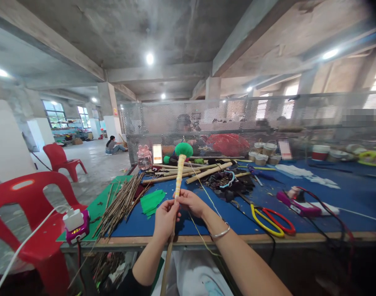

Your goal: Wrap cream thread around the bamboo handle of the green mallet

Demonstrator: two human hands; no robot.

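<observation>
Over the near edge of the blue table, both my hands close round one long thin stick [167, 263]. Its upper part is wrapped in pale yellow material [179, 176], and a round green head [184, 151] tops it. My left hand [165, 213] grips the stick just below the wrapping. My right hand [189, 202], with a silver bangle at the wrist, pinches at the lower end of the wrapping. A thin pale cord [203, 187] runs beside my right hand and hangs past the table edge. The stick tilts slightly, head up and away from me.
Thin brown sticks [118, 205] and a green cloth piece [152, 202] lie left. Red-and-yellow-handled scissors [272, 221], dark scraps [228, 181] and a purple power strip [299, 204] lie right. Perforated metal mesh [163, 117] stands behind. A red chair [36, 197] is at left; a person [114, 145] sits on the floor.
</observation>
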